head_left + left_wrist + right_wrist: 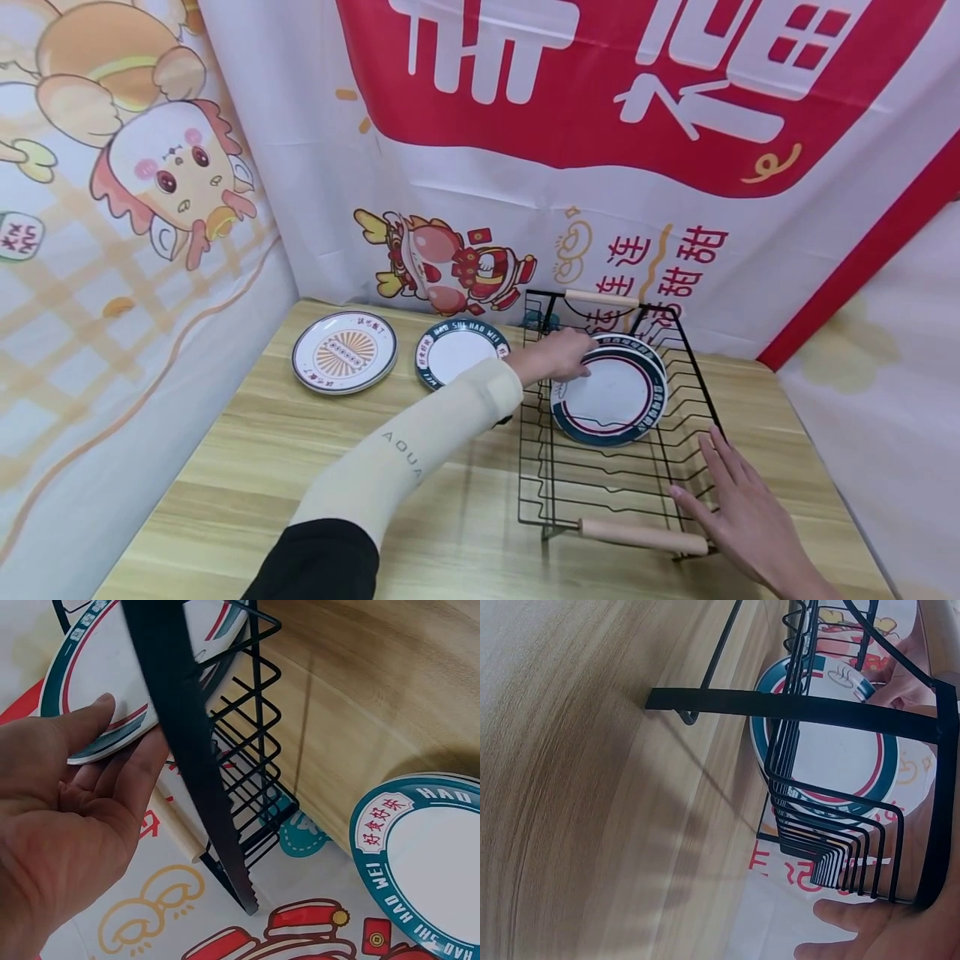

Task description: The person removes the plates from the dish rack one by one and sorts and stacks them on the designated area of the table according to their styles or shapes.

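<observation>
A black wire dish rack with wooden handles stands on the table. Inside it, a white plate with a teal rim leans in front of another teal-rimmed plate. My left hand grips the edge of a plate in the rack; in the left wrist view its thumb lies on the face of the plate and the fingers are behind. At the rack's near right corner, my right hand has its fingers extended along the side wires. Rack bars partly cover the plate in the right wrist view.
Left of the rack lie a teal-rimmed plate, stacked on another in the left wrist view, and a small stack of plates with a sunburst pattern. A printed cloth hangs behind the wooden table.
</observation>
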The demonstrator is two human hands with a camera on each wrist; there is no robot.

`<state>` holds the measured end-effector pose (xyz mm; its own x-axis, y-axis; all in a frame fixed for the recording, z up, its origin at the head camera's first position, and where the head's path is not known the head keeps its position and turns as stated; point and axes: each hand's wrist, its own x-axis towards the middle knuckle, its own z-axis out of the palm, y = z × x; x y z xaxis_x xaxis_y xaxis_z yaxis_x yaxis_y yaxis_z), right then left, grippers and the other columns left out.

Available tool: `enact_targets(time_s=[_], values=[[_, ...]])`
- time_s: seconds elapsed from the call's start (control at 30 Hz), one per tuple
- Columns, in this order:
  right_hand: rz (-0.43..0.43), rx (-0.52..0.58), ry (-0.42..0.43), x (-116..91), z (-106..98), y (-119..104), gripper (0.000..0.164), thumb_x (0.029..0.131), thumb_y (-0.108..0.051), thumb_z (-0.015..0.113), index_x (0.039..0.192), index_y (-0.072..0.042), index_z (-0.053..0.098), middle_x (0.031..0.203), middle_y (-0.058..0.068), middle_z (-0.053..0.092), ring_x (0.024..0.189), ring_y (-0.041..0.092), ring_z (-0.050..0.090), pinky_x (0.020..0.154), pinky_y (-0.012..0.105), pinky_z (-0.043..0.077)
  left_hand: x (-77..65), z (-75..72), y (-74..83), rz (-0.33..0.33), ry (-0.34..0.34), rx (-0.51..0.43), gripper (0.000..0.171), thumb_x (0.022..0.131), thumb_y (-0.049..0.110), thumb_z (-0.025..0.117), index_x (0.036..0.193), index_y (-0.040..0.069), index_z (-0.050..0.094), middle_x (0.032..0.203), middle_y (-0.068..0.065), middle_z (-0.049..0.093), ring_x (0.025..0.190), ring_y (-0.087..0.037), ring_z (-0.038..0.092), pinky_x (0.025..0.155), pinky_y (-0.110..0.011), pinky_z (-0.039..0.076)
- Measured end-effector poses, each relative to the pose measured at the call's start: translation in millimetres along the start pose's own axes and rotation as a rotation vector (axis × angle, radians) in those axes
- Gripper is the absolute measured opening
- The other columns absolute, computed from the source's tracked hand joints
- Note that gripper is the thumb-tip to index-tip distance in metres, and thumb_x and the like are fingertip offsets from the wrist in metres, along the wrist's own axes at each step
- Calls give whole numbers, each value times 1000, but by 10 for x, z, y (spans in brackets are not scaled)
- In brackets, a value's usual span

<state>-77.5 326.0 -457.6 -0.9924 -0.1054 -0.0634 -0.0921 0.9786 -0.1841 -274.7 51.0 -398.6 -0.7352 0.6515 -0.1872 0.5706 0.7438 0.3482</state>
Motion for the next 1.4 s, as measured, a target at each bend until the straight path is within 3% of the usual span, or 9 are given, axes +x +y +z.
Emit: enact_targets(time_s=[0.2, 0.4, 0.83, 1.03, 1.2, 1.4], values=[[2, 5, 3, -12, -2, -9, 102, 101, -69, 53, 164, 5, 24, 172, 30, 17, 147, 60, 28, 106, 81, 35, -29, 53, -46, 31, 45, -39, 26, 108, 21, 64, 130, 10, 71, 113, -2, 72, 99, -14, 66, 83, -26, 54], [-11, 11, 27, -12, 10, 6, 100, 101, -67, 56, 165, 4, 24, 172, 28, 16, 147, 60, 28, 106, 81, 35, -81, 54, -84, 75, 109, -72, 17, 109, 19, 62, 117, 10, 73, 100, -1, 71, 88, -12, 64, 75, -25, 52], [-19, 16, 38, -26, 5, 17, 99, 101, -65, 58, 165, 3, 24, 173, 28, 16, 146, 60, 30, 103, 82, 37, -324, -83, -141, 79, 356, -251, 19, 108, 15, 63, 122, 8, 74, 99, -3, 76, 79, -10, 67, 70, -20, 53], [-18, 10, 36, -19, 7, 15, 99, 101, -65, 57, 165, 4, 25, 172, 29, 16, 146, 60, 29, 104, 82, 36, -448, -161, -206, 75, 436, -362, 22, 109, 14, 61, 127, 7, 72, 101, -4, 78, 76, -8, 69, 66, -18, 53], [-15, 12, 35, -16, 11, 17, 99, 102, -66, 56, 165, 4, 24, 172, 29, 15, 146, 60, 29, 105, 82, 36, -605, -264, -274, 59, 488, -394, 23, 108, 14, 63, 127, 4, 72, 101, -8, 78, 77, -13, 70, 65, -19, 54], [-36, 27, 62, -38, 11, 27, 98, 102, -63, 58, 165, 4, 25, 173, 28, 17, 146, 60, 30, 105, 81, 36, -872, -393, -379, 30, 567, -457, 21, 107, 14, 64, 123, 1, 72, 95, -11, 78, 70, -15, 71, 54, -20, 53]])
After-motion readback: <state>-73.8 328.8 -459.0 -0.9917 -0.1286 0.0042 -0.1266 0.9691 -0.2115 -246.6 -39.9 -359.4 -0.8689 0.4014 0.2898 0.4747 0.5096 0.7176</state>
